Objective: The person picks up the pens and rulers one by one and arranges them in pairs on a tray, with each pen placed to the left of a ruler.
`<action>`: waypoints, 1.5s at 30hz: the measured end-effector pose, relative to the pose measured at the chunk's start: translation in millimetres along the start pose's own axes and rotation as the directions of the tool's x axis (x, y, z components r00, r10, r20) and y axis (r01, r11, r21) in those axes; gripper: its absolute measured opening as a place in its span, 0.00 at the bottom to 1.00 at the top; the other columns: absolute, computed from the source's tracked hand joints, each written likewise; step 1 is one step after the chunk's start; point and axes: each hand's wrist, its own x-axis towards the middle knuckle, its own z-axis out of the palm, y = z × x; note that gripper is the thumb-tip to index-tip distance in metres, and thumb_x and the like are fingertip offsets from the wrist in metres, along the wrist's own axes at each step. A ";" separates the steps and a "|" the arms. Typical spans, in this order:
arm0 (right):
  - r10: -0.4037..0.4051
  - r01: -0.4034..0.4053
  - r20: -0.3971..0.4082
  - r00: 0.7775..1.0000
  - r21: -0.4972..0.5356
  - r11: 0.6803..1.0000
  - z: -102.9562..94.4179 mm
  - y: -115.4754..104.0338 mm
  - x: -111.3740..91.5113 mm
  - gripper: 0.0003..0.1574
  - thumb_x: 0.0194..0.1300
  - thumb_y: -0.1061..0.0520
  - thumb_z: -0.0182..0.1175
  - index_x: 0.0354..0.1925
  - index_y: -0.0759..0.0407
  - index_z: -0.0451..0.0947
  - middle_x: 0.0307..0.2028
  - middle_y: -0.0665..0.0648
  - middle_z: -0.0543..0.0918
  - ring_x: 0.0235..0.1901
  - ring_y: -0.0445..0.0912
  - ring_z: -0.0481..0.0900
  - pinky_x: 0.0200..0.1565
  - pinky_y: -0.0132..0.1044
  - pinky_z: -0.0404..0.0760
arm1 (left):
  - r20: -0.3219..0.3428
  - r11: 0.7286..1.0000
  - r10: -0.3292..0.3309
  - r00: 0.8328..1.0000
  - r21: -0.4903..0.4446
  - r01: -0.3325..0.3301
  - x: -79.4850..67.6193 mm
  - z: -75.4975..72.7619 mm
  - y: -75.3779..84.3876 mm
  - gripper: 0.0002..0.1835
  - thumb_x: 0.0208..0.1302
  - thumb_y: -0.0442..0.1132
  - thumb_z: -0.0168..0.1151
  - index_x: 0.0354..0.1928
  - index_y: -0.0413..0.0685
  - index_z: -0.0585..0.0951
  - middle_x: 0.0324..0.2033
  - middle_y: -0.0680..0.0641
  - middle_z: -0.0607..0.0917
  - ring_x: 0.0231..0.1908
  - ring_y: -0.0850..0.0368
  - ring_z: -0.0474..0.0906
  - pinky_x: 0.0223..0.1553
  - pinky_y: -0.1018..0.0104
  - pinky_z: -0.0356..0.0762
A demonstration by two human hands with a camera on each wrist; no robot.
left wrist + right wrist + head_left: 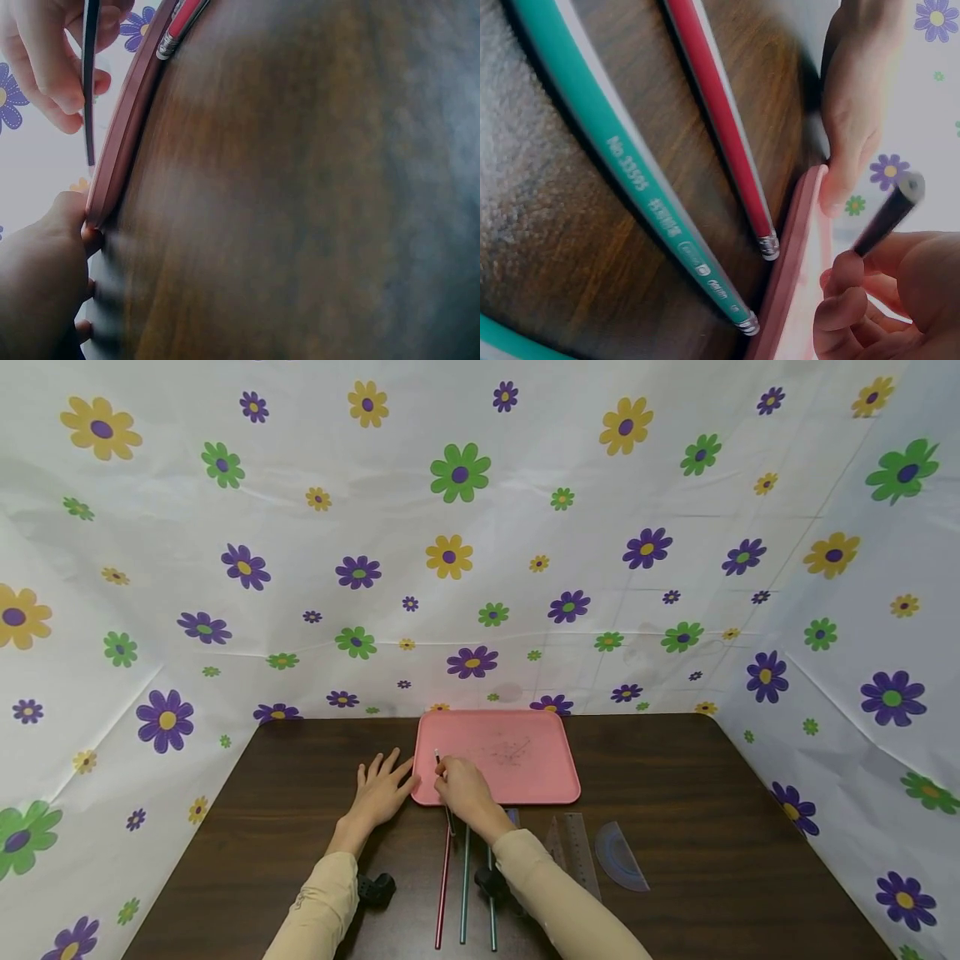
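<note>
Over the left part of the pink tray (540, 785), my right hand (467, 789) pinches a slim black pencil (885, 214) between thumb and fingers. The flat end of this pencil shows in the right wrist view. My left hand (381, 792) lies at the tray's left edge with fingers spread, its thumb against the rim. In front of the tray lie a red pencil (442, 893) and two green pencils, one (465, 893) beside the red one and another (492, 918) partly under my right forearm. Metal-banded ends of the red and one green pencil point at the tray.
Right of the pencils lie a clear ruler (581, 852), a clear set square (556, 843) partly covered by the sleeve, and a clear protractor (621, 857). Dark specks (510, 750) mark the tray's surface. A flower-patterned sheet (517, 527) stands behind the brown table (697, 827).
</note>
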 end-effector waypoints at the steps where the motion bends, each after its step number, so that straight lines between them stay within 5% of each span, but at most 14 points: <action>1: 0.003 -0.003 0.005 1.000 0.001 1.000 0.8 0.3 0.7 0.09 0.66 0.62 0.60 0.43 0.62 0.83 0.30 0.54 0.85 0.19 0.36 0.73 0.26 0.30 0.74 | -0.001 1.000 -0.001 1.000 -0.001 0.001 -0.2 0.1 -0.1 0.31 0.75 0.60 0.45 0.74 0.55 0.67 0.77 0.38 0.56 0.75 0.30 0.46 0.69 0.25 0.33; 26: -0.031 0.022 -0.104 0.994 -0.090 0.996 17.6 14.9 12.8 0.06 0.67 0.59 0.62 0.38 0.58 0.86 0.34 0.55 0.87 0.30 0.42 0.82 0.34 0.35 0.81 | -0.020 1.000 -0.006 1.000 0.015 0.006 -1.4 0.0 2.6 0.30 0.75 0.59 0.47 0.73 0.55 0.68 0.76 0.36 0.58 0.75 0.29 0.47 0.69 0.25 0.35; 38: -0.031 0.034 0.027 0.999 -0.115 0.993 20.8 10.3 9.4 0.24 0.71 0.57 0.55 0.61 0.63 0.78 0.50 0.59 0.80 0.44 0.48 0.82 0.47 0.42 0.83 | -0.014 1.000 -0.012 1.000 0.020 0.012 -0.6 1.9 -2.1 0.31 0.75 0.60 0.46 0.74 0.56 0.67 0.76 0.38 0.57 0.75 0.30 0.46 0.69 0.25 0.34; 45: -0.053 0.055 0.022 0.998 -0.067 0.996 23.1 12.2 11.2 0.23 0.71 0.59 0.56 0.61 0.68 0.77 0.43 0.59 0.77 0.38 0.47 0.78 0.44 0.39 0.81 | -0.018 1.000 0.000 1.000 0.004 0.000 -0.5 1.4 -0.2 0.31 0.75 0.60 0.47 0.73 0.55 0.68 0.76 0.37 0.57 0.75 0.29 0.46 0.69 0.25 0.34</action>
